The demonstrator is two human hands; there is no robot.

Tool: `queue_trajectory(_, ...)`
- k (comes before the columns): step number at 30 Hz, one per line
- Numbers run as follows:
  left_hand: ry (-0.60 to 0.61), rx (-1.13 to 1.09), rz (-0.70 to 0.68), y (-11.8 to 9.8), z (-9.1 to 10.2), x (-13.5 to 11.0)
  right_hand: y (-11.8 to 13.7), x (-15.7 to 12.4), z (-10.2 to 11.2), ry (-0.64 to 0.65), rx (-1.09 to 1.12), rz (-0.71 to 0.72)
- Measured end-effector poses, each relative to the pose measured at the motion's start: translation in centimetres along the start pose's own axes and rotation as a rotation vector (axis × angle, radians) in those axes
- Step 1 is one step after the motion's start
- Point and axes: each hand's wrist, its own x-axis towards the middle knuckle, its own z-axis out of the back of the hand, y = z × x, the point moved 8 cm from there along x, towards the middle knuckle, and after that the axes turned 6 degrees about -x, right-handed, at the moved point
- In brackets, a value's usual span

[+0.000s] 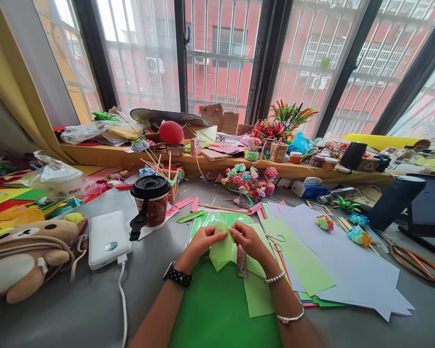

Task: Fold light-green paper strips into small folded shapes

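Observation:
Between my two hands is a folded piece of light green paper (pixel 222 252), held up over a green sheet (pixel 224 309). My left hand (pixel 204 241) pinches its upper left edge with thumb and fingers. On the other side, my right hand (pixel 249 241) has its fingertips closed on the top right edge. Just under the right hand lies a patterned ruler (pixel 241 262). More light green paper (pixel 258 295) spreads beneath my right wrist, and a pair of small scissors (pixel 276 241) rests on a green strip (pixel 297 256).
White paper sheets (pixel 348 261) cover the right side, with crumpled paper flowers (pixel 358 237) on them. A lidded coffee cup (pixel 150 203), a white power bank (pixel 109 240) and a plush bear (pixel 29 261) stand left. Larger scissors (pixel 416 261) lie far right. Craft materials crowd the windowsill (pixel 130 157).

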Motion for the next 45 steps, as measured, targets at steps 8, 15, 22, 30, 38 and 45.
queue_trajectory(8,0.083,-0.034,0.036,0.1,-0.8,-0.2,-0.3,0.0,-0.2,0.039,0.133,-0.057)
queue_trajectory(15,0.03,-0.009,0.044,0.5,-0.4,0.1,-0.8,0.1,0.5,-0.108,0.118,-0.051)
queue_trajectory(22,-0.032,-0.05,0.042,0.5,0.2,0.3,-2.5,0.2,1.2,-0.216,0.286,-0.171)
queue_trajectory(30,-0.222,-0.316,-0.012,0.5,2.0,0.6,-3.3,-0.3,1.6,-0.341,0.56,-0.287)
queue_trajectory(38,-0.074,-0.033,-0.001,0.2,0.4,0.4,-3.1,-0.2,0.8,-0.311,0.589,-0.279)
queue_trajectory(45,-0.208,-0.077,-0.095,-0.5,1.6,0.1,-2.9,-0.1,0.8,-0.245,0.305,-0.239)
